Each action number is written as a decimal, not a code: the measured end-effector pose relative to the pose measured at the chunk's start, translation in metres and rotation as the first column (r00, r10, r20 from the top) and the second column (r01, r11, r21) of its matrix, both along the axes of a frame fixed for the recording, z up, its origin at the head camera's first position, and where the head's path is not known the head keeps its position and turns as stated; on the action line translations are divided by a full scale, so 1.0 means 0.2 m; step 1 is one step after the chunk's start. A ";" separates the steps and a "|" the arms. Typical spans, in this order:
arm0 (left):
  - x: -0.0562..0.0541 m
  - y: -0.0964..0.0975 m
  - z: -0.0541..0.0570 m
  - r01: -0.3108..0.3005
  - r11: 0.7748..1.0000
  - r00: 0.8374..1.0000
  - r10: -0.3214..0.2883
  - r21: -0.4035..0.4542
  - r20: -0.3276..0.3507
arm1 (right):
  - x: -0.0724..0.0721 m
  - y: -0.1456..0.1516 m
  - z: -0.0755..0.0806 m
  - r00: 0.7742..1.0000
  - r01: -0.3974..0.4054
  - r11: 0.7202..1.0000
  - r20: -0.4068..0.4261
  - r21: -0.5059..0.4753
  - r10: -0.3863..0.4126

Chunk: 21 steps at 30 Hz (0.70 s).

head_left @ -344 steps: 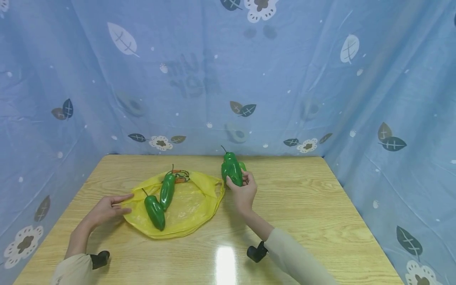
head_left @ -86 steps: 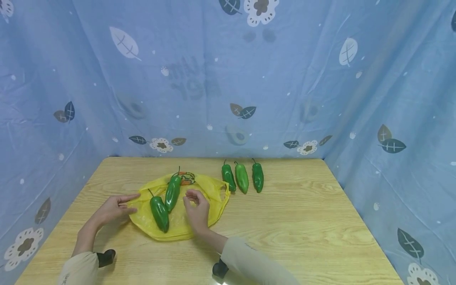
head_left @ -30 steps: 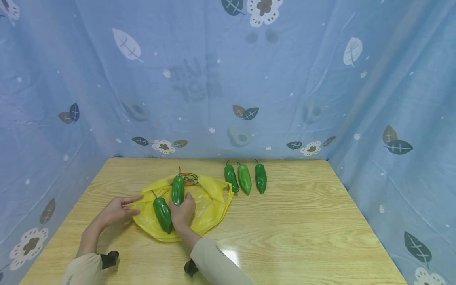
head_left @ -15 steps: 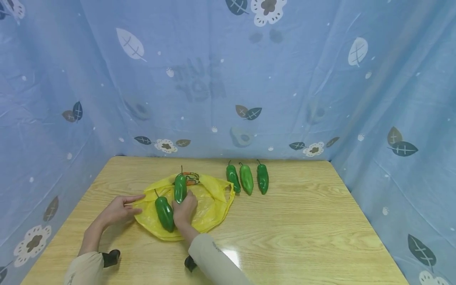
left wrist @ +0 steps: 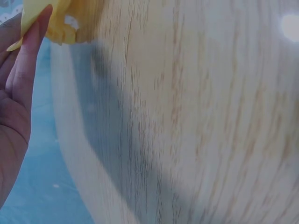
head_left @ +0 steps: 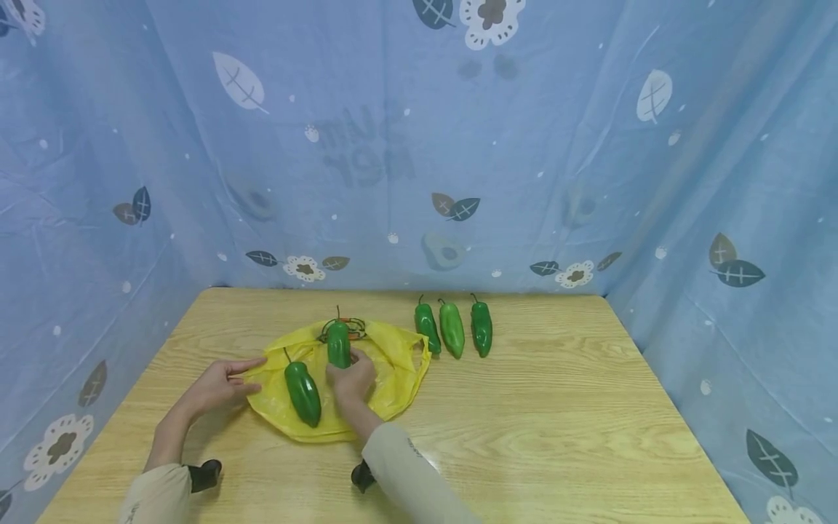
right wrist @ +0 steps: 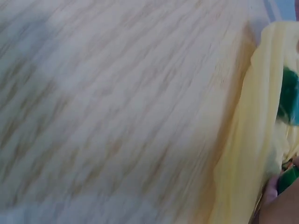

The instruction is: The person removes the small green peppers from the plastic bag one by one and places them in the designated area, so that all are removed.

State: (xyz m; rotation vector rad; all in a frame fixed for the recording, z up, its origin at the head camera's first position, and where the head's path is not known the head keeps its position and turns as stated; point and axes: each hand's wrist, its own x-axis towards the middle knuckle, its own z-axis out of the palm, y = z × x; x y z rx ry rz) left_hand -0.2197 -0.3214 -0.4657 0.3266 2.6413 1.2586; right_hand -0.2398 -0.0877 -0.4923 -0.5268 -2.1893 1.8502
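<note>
A yellow plastic bag (head_left: 399, 378) lies spread flat on the left half of the table. My left hand (head_left: 216, 386) pinches its left edge; in the left wrist view yellow plastic shows between the thumb and fingers of that hand (left wrist: 18, 88). Over the bag, my right hand (head_left: 356, 375) grips the lower end of a green pepper (head_left: 338, 342), whose thin stem points away from me. A second green pepper (head_left: 303, 393) rests on the bag between the hands. In the right wrist view, the bag's edge (right wrist: 247, 126) hides part of the unheld pepper (right wrist: 289, 95).
At the back, right of the bag, lie a dark green pepper (head_left: 427, 327), a lighter one (head_left: 452, 329) and another dark one (head_left: 481, 329), side by side. A blue patterned curtain (head_left: 524, 145) encloses the wooden table (head_left: 556, 407) at the back and sides.
Earlier, the right hand held a pepper at the back, then came over the bag without one. Since then it has taken hold of the upper pepper and shifted it slightly right. The left hand stays at the bag.
</note>
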 end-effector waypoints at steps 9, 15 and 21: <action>0.00 0.01 -0.02 0.012 1.000 0.999 -0.011 0.003 -0.030 | 0.00 0.05 -0.03 0.999 0.032 0.999 -0.039 0.040 -0.031; 0.01 0.00 -0.02 0.027 1.000 0.999 -0.027 0.006 -0.042 | 0.02 0.09 -0.03 0.992 0.005 0.998 -0.127 0.063 0.003; 0.00 0.00 -0.01 0.014 1.000 0.999 -0.015 -0.015 -0.046 | 0.01 0.17 -0.02 0.943 -0.039 0.982 -0.317 0.185 0.097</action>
